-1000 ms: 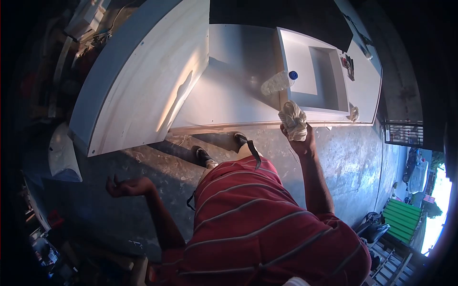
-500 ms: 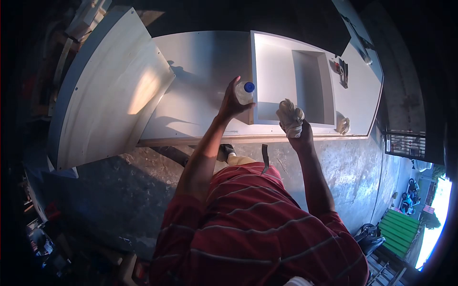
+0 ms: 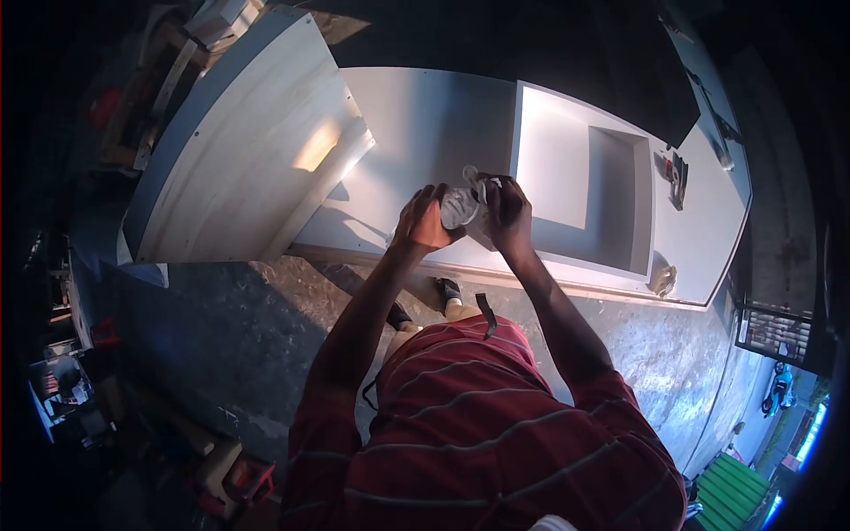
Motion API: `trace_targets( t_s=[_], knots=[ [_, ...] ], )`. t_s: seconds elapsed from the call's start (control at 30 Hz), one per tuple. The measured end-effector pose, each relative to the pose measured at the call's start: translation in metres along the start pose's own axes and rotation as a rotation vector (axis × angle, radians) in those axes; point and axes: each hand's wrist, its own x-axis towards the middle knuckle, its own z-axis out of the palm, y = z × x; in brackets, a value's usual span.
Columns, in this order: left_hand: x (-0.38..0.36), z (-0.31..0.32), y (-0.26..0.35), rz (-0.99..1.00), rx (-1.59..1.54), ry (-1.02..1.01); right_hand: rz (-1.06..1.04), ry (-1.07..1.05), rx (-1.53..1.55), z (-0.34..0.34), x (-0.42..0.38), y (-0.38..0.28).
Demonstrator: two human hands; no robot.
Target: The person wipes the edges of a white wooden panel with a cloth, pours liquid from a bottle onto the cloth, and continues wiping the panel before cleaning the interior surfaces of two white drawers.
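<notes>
From the head camera, both of your arms reached forward and met over the white table [image 3: 416, 133], just left of the recessed white cabinet box [image 3: 580, 190] lying on it. Your left hand [image 3: 423, 221] was bent at the wrist with its fingers wrapped round the lower body of the clear plastic bottle [image 3: 459, 209], which you held tilted, its neck pointing up and away from you. Your right hand [image 3: 508, 212] came in from the other side, fingers curled shut against the upper part of the bottle, with the pale rag [image 3: 483, 188] bunched between them and the bottle's top. I could not tell whether the cap was on, since the rag and your fingers covered it. The bottle was off the table, held in the air between your two hands above the near edge. A large curved white panel [image 3: 243, 150] lay to the left, overlapping the table's end.

Half a second earlier your left hand alone held the bottle, its blue cap showing, right beside the box's left wall, while your right hand held the rag apart, lower and nearer the front edge. A full second earlier the bottle lay against the box and your left hand hung empty at your side.
</notes>
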Motion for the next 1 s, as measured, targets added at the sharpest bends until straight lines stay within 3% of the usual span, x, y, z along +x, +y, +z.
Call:
trace_targets(
  t_s=[0.03,0.07,0.13,0.17,0.2,0.27,0.3,0.33,0.43,0.63,0.77,0.83,0.87,0.93,1.0],
  knots=[
    [-0.006,-0.016,-0.002,0.051,0.058,0.037,0.256,-0.015,0.182,0.007,-0.004,-0.005],
    [-0.004,-0.04,0.005,0.04,0.071,0.041,0.252,-0.023,0.197,0.018,-0.007,0.001],
    [0.0,-0.086,0.022,-0.127,0.319,-0.341,0.585,-0.092,0.717,0.043,-0.027,0.022],
    [-0.001,-0.092,0.018,-0.057,0.389,-0.284,0.006,-0.202,0.17,0.048,-0.033,0.025],
    [0.001,-0.097,0.015,-0.069,0.394,-0.289,0.008,-0.21,0.181,0.059,-0.038,0.027],
    [0.008,-0.109,0.01,-0.09,0.501,-0.387,0.733,-0.128,1.395,0.086,-0.036,0.025],
    [0.008,-0.114,0.01,-0.082,0.496,-0.354,0.594,-0.158,1.241,0.093,-0.036,0.026],
    [0.009,-0.117,0.008,-0.081,0.505,-0.352,0.588,-0.157,1.248,0.099,-0.032,0.024],
    [0.009,-0.12,0.006,-0.091,0.517,-0.357,0.733,-0.094,1.446,0.105,-0.029,0.019],
    [0.007,-0.115,-0.002,-0.062,0.478,-0.316,0.857,-0.052,1.299,0.095,-0.021,0.004],
    [0.007,-0.113,-0.001,-0.091,0.433,-0.342,0.823,-0.002,1.24,0.101,-0.023,0.022],
    [0.006,-0.109,0.001,-0.095,0.388,-0.34,0.352,-0.078,0.679,0.101,-0.024,0.033],
    [0.006,-0.108,0.002,-0.14,0.372,-0.35,0.354,-0.078,0.674,0.096,-0.022,0.03],
    [0.005,-0.103,0.002,-0.185,0.351,-0.359,0.73,-0.054,1.075,0.08,-0.012,0.014],
    [0.0,-0.089,-0.003,-0.212,0.281,-0.317,0.639,-0.08,0.905,0.064,-0.004,0.003]
  ],
)
